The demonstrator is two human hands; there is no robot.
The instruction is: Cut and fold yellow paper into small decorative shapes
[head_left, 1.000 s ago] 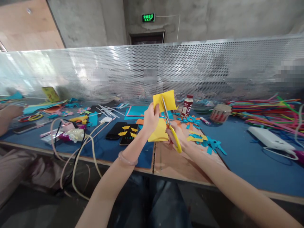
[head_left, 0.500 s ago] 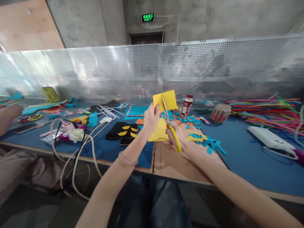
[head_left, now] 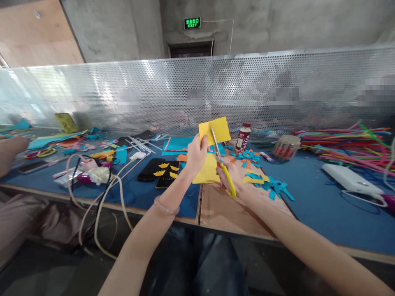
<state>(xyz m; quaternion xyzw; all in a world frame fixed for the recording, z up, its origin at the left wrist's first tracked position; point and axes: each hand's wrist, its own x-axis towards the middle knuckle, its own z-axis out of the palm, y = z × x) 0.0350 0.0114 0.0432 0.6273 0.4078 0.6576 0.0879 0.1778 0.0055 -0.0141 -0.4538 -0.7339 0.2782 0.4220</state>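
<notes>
A yellow piece of paper (head_left: 221, 130) is pinched at its left edge between the thumb and fingers of my left hand (head_left: 198, 153), held up above the table. My right hand (head_left: 230, 172) is closed round the yellow handles of a pair of scissors (head_left: 228, 181). The blades point up and lie across the paper near its middle. Below my hands a larger yellow sheet (head_left: 207, 170) lies on the table. Small yellow cut-outs (head_left: 163, 166) rest on two dark phones (head_left: 151, 169) to the left of my left hand.
Blue paper cut-outs (head_left: 274, 187) and yellow scraps lie right of my right hand. Behind them stand a red-labelled bottle (head_left: 243, 137) and a clear jar (head_left: 286, 147). Colourful pipe cleaners (head_left: 342, 142) and a white power bank (head_left: 352, 179) sit farther right. Cables and a glue gun (head_left: 103, 156) are left; another person's hand (head_left: 10, 150) shows.
Hardly anything differs. My right hand and the scissors have shifted very slightly, while the paper and my left hand stay in place.
</notes>
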